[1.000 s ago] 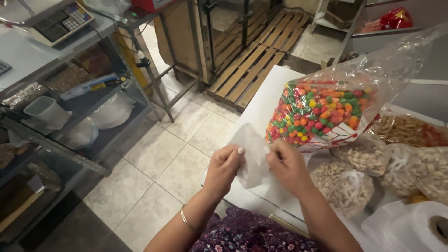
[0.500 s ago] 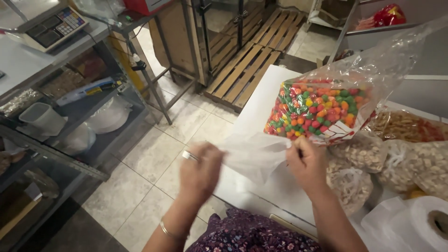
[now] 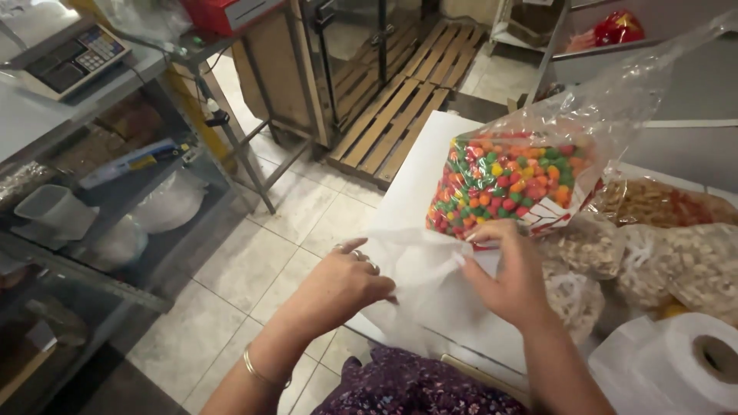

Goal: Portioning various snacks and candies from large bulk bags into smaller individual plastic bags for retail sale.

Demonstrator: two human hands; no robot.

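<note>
A second ago both hands were close together, pinching the small clear bag shut. Then the left hand swung out to the side. Now the left hand (image 3: 338, 288) is back on the bag (image 3: 419, 296), and the bag looks wider and puffier than before. My guess is the bag is being pulled open, and that nothing has gone into it yet.

Far left stands a shelf (image 3: 115, 230) with a scale (image 3: 73, 61) on top and white tubs (image 3: 54, 215) lower down. They have not moved.

The left hand has rings and a thin bracelet. Its fingers are curled, and its grip pinches the left side of the bag.

The bag sits between the two hands, at the near edge of the white bench (image 3: 415, 184). It is thin, crinkly and see-through, and looks empty and very light.

The right hand (image 3: 511, 273) grips the right side of the bag, thumb on top.

Just behind the hands is a big bag of candy (image 3: 511, 184), red, orange, yellow and green, its top open and standing up. To the right lie bags of nuts (image 3: 676, 253), and a white roll (image 3: 692, 365) at the near corner.
</note>
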